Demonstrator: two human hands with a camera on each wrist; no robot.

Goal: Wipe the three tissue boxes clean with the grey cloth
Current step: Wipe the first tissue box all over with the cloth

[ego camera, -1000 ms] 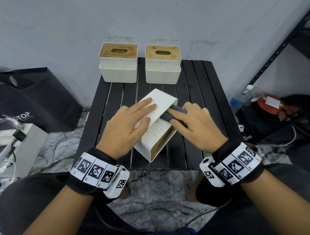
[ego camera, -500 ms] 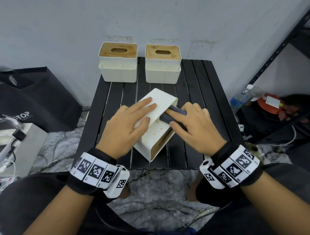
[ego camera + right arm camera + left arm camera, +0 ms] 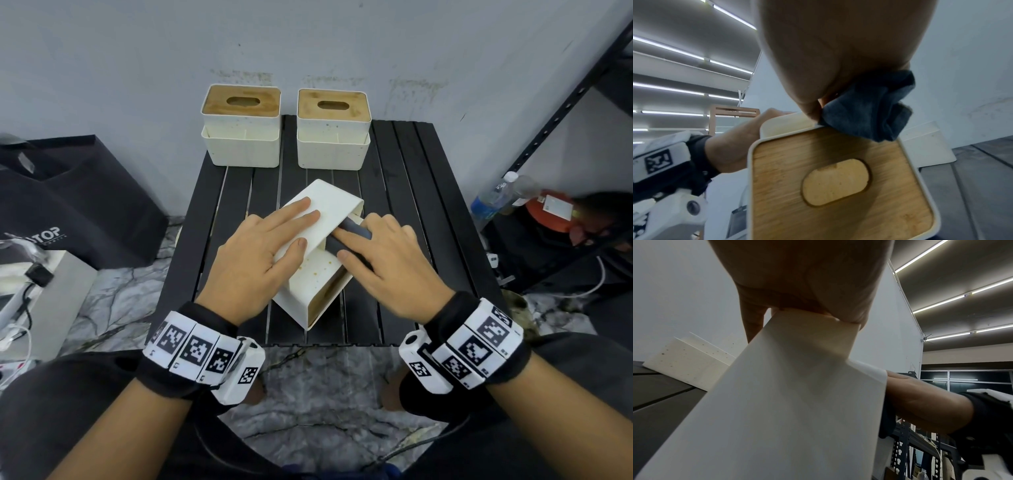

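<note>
The nearest tissue box (image 3: 310,274), cream with a wooden lid, lies tipped on its side at the centre of the head view, lid facing the person, on the black slatted table (image 3: 411,192). Small brown specks dot its upturned lower face. The left hand (image 3: 255,258) lies flat on top of it, fingers straight and pressing down, thumb over the right edge. The grey cloth (image 3: 346,236) is bunched against the box's right side, and the right hand (image 3: 383,260) presses it there with extended fingers laid over it; the right wrist view shows the cloth (image 3: 871,110) wadded under the fingers just above the wooden lid (image 3: 838,186) with its oval slot.

Two more tissue boxes stand upright side by side at the table's far edge against the wall, one upper left (image 3: 241,126), one upper right (image 3: 333,128) of centre.

A black bag (image 3: 68,205) sits at frame left, a water bottle (image 3: 493,197) at right below a metal shelf frame (image 3: 565,109).
</note>
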